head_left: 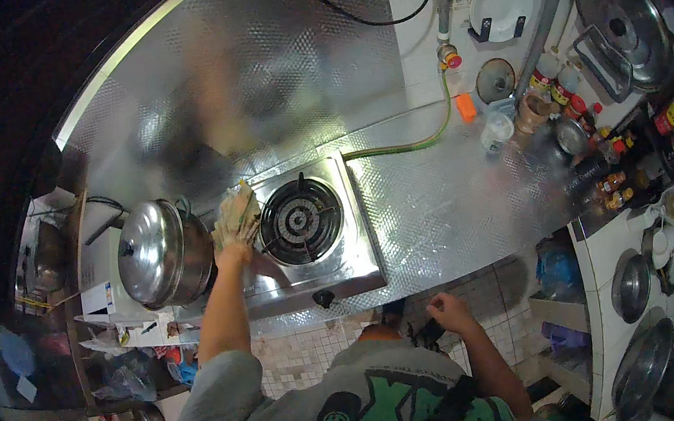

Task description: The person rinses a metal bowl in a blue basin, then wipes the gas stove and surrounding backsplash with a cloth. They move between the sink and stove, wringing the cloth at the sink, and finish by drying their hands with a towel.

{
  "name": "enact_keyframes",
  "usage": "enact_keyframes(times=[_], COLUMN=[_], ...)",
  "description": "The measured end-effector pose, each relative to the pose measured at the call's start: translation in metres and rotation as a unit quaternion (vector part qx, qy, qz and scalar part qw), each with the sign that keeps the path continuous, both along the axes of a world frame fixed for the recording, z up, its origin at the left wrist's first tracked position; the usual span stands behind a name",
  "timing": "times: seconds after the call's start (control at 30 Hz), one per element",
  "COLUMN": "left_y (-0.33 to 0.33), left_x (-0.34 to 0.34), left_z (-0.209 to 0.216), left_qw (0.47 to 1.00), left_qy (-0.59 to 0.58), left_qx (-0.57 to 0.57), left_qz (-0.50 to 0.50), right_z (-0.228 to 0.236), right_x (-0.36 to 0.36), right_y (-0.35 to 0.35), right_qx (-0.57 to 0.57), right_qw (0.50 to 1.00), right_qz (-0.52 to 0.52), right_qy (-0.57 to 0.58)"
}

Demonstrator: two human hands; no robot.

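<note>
My left hand (232, 248) reaches forward to the gas stove (362, 241), its fingers pressed over a crumpled beige cloth (238, 212) on the steel top. The cloth lies just left of the round black burner (301, 217), between it and a large lidded steel pot (153, 254). Most of the fingers are hidden by the cloth. My right hand (449, 312) hangs in front of the counter edge, fingers curled in, with nothing visible in it. Below it, at the stove's front, sits a black knob (324, 299).
A yellow-green gas hose (405, 147) runs from the stove to a wall valve (449, 56). Bottles and jars (572, 102) crowd the right corner near a white tub (497, 132). Foil sheeting (454, 204) covers the counter. A large round lid (621, 24) leans at the far right.
</note>
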State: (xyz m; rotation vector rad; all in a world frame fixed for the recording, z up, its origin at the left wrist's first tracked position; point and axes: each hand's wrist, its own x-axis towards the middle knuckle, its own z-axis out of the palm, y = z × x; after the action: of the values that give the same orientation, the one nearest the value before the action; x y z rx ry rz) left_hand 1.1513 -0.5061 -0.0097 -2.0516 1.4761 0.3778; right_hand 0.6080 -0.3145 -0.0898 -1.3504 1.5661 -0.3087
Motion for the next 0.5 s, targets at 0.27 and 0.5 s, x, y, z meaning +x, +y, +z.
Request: enact_keyframes(times=[0.27, 0.5], left_y=[0.079, 0.041], left_x=[-0.091, -0.024], left_z=[0.057, -0.023], left_qw=[0.991, 0.903], left_qy=[0.053, 0.214], left_qx=[-0.114, -0.366], left_qz=[0.053, 0.072], right_z=[0.0, -0.012], right_x=[0.0, 0.002], right_y=[0.004, 0.002], right_qx=[0.006, -0.01], right_qw=[1.0, 1.0], right_qz=[0.003, -0.014], right_qy=[0.003, -0.024])
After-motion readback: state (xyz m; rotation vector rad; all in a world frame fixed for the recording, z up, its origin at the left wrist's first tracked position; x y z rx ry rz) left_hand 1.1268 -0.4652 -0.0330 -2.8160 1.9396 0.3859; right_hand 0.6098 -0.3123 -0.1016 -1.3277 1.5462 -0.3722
